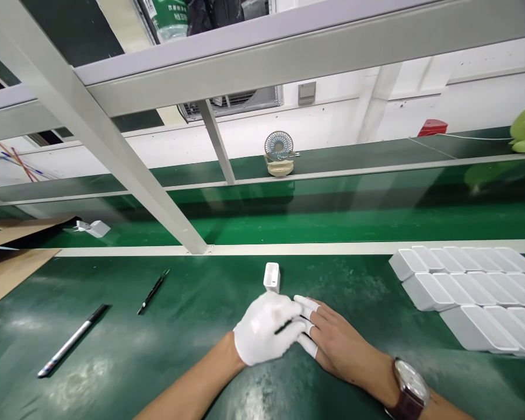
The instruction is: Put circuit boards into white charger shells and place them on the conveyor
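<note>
My left hand [269, 328], in a white glove, reaches across to my right hand. Its thumb and fingers close on a white finger cot [307, 325] worn on a right finger. White cots cover several fingertips of my right hand [339, 338], whose fingers are stretched out and slightly apart, palm down over the green table [192, 309]. Just beyond the left hand stands a small white charger housing [272, 276], with a recessed top and a small dark slot. The left fingertips are partly hidden where the hands meet.
Rows of white plastic housings [472, 289] stand at the right. Black tweezers [153, 293] and a marker pen [73, 341] lie left. A cardboard box [20, 274], white charger [94, 228] and slanting metal post [126, 157] are farther back. A small fan [279, 153] sits on the shelf.
</note>
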`<state>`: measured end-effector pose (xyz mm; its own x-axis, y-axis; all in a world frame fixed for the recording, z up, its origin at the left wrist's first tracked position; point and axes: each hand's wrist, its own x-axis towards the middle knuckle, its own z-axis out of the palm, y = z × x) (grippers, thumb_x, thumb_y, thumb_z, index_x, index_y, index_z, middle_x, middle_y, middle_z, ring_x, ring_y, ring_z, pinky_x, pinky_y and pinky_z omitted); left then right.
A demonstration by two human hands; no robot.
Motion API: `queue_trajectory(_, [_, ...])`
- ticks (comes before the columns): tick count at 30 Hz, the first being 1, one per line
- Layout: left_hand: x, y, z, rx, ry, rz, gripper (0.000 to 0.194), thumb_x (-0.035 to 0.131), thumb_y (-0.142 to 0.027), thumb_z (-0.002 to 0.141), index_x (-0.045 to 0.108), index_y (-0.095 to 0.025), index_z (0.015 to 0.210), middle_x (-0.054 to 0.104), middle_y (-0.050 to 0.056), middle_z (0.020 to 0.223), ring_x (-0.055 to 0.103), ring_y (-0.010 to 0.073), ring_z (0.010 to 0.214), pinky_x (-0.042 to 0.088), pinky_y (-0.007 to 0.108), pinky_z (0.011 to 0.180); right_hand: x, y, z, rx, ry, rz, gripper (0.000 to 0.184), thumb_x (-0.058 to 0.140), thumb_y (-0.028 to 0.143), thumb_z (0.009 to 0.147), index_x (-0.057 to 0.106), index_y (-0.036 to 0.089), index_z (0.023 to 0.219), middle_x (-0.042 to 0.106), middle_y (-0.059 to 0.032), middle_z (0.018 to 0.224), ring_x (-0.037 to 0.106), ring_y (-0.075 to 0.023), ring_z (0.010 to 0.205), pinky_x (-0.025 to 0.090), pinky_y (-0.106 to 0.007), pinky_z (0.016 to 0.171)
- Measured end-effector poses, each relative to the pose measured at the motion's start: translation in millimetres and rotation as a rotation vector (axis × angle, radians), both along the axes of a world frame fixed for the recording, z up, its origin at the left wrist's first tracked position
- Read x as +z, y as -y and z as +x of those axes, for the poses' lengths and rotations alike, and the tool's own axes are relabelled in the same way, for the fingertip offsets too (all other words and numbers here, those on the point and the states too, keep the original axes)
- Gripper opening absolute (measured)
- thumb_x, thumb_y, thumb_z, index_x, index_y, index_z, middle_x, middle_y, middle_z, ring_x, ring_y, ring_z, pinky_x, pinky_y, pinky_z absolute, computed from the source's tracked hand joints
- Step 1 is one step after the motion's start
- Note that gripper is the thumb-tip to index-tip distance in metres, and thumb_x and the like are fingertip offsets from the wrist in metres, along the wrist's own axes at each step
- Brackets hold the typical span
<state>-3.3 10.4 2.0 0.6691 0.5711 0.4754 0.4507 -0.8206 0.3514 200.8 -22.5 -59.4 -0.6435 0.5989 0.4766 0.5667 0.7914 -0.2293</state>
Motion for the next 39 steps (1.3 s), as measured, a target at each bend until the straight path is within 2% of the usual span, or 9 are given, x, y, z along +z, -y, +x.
queue_trajectory(3, [0.6,4.6,11.0,-0.113,-0.126,-0.052,0.008,0.056,-0.02,0.091,0.06,-0.022,0.086,0.065,-0.001,0.074,0.059,0.0148,0.063,0.045,0.029,0.059,-9.2,-0.8,0.2,0.011,-0.009,-0.036,0.01,0.057,0.017,0.088,0.063,0.018,0.08,0.066,-0.0105,0.091,0.059,-0.0323,0.12,0.043,-0.056,0.114])
queue_trajectory(7, [-7.2,0.6,10.0,-0.02,-0.028,-0.083,0.009,0.055,-0.02,0.093,0.064,-0.021,0.096,0.069,0.001,0.081,0.064,0.0158,0.073,0.05,0.029,0.069,-13.2,-1.9,-0.4,-0.006,0.007,-0.053,0.006,0.06,0.017,0.087,0.063,0.016,0.082,0.066,-0.0109,0.096,0.059,-0.0321,0.12,0.039,-0.054,0.117])
queue_trajectory(14, [-13.8,-6.9,-0.6,0.07,0.034,-0.065,0.013,0.053,-0.018,0.096,0.064,-0.02,0.102,0.068,0.004,0.087,0.064,0.0155,0.076,0.053,0.031,0.076,0.0,-0.8,-0.5,-0.015,0.037,-0.062,0.014,0.053,0.02,0.096,0.064,0.016,0.09,0.067,-0.0129,0.106,0.054,-0.0312,0.129,0.04,-0.053,0.117])
queue_trajectory(18, [-18.1,-7.2,-1.9,0.065,0.049,-0.094,0.015,0.056,-0.017,0.094,0.063,-0.021,0.106,0.069,0.004,0.092,0.064,0.0161,0.081,0.054,0.033,0.08,2.2,-1.8,0.4,0.002,0.041,-0.051,0.013,0.053,0.02,0.096,0.063,0.014,0.101,0.065,-0.0145,0.116,0.055,-0.0317,0.128,0.041,-0.054,0.116])
queue_trajectory(24, [-19.2,-6.5,-4.0,0.051,0.036,-0.202,0.027,0.065,-0.02,0.088,0.062,-0.022,0.115,0.069,0.005,0.101,0.065,0.019,0.093,0.054,0.036,0.088,-4.5,-1.2,2.1,0.006,0.061,-0.079,0.011,0.055,0.021,0.095,0.064,0.017,0.091,0.065,-0.012,0.102,0.056,-0.0324,0.125,0.039,-0.057,0.117])
queue_trajectory(30, [-11.7,-7.0,-1.2,0.021,0.009,-0.17,0.017,0.06,-0.021,0.091,0.066,-0.022,0.107,0.071,0.005,0.096,0.067,0.019,0.089,0.054,0.036,0.086,-3.3,-0.3,1.8,0.0,0.065,-0.059,0.009,0.056,0.019,0.093,0.063,0.017,0.087,0.066,-0.0118,0.101,0.058,-0.0325,0.123,0.041,-0.057,0.115])
queue_trajectory(34, [-12.3,-8.9,-3.3,0.022,0.008,-0.156,0.02,0.056,-0.016,0.092,0.068,-0.023,0.107,0.072,0.003,0.095,0.066,0.0171,0.087,0.052,0.033,0.085,0.5,-0.5,0.7,-0.002,0.052,-0.047,0.012,0.056,0.02,0.094,0.062,0.017,0.085,0.068,-0.0127,0.104,0.056,-0.0327,0.127,0.043,-0.056,0.114])
queue_trajectory(36, [-14.2,-8.9,-4.6,0.025,-0.002,-0.142,0.019,0.054,-0.016,0.093,0.071,-0.023,0.098,0.073,0.002,0.088,0.066,0.0156,0.081,0.052,0.031,0.081,2.0,-0.7,0.7,-0.001,0.032,-0.039,0.01,0.056,0.02,0.095,0.063,0.017,0.088,0.068,-0.0142,0.111,0.054,-0.0322,0.13,0.044,-0.055,0.113])
queue_trajectory(39, [-17.3,-7.0,-5.0,0.036,-0.084,-0.067,0.031,0.054,-0.024,0.092,0.067,-0.02,0.064,0.064,0.001,0.062,0.06,0.0134,0.059,0.048,0.028,0.063,3.9,-1.3,1.6,0.013,0.018,-0.027,0.009,0.055,0.017,0.094,0.064,0.015,0.095,0.065,-0.017,0.124,0.052,-0.0325,0.132,0.045,-0.056,0.112])
